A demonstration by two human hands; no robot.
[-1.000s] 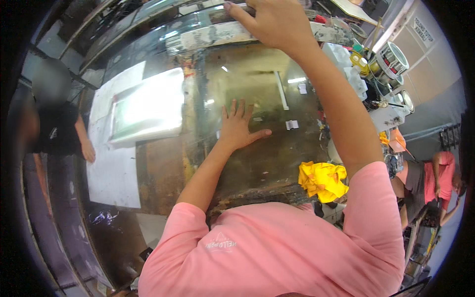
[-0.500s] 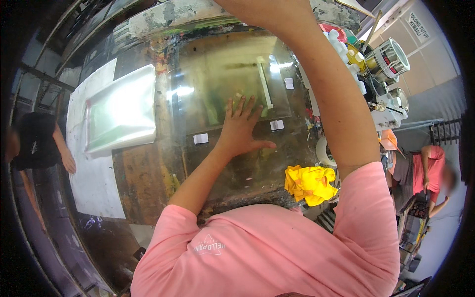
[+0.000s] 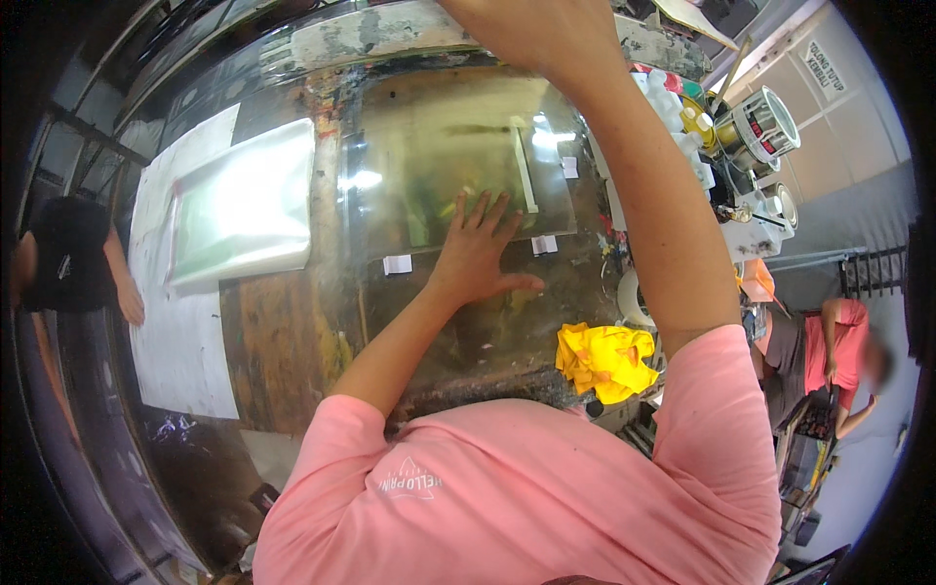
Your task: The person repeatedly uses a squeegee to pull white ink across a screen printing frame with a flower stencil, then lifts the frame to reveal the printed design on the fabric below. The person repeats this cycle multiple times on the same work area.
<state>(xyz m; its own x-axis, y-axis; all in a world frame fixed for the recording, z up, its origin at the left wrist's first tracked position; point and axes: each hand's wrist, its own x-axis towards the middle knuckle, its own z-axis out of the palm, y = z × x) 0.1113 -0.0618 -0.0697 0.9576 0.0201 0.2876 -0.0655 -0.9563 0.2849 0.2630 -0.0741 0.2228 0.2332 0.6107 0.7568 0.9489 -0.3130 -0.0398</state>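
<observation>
My left hand (image 3: pixel 476 252) lies flat with its fingers spread on a clear, shiny sheet (image 3: pixel 419 146) that covers part of the worktable. Small white tabs sit around the sheet's edges, one (image 3: pixel 398 264) left of my wrist and another (image 3: pixel 544 245) just past my thumb. Along the sheet's right part runs a narrow pale strip (image 3: pixel 525 166). My right arm stretches far forward, and my right hand (image 3: pixel 512 21) is cut off by the upper edge, so its fingers and anything in them are hidden.
A stack of clear plastic sheets (image 3: pixel 244 210) lies on white paper (image 3: pixel 185 361) at left. A crumpled yellow cloth (image 3: pixel 606 361) and a tape roll (image 3: pixel 632 297) are near my right elbow. Cans (image 3: pixel 759 129) and bottles crowd the right side. Two other people stand at left and right.
My left hand stays flat in about the same place on the sheet. My right arm is still stretched forward, and the view has shifted slightly.
</observation>
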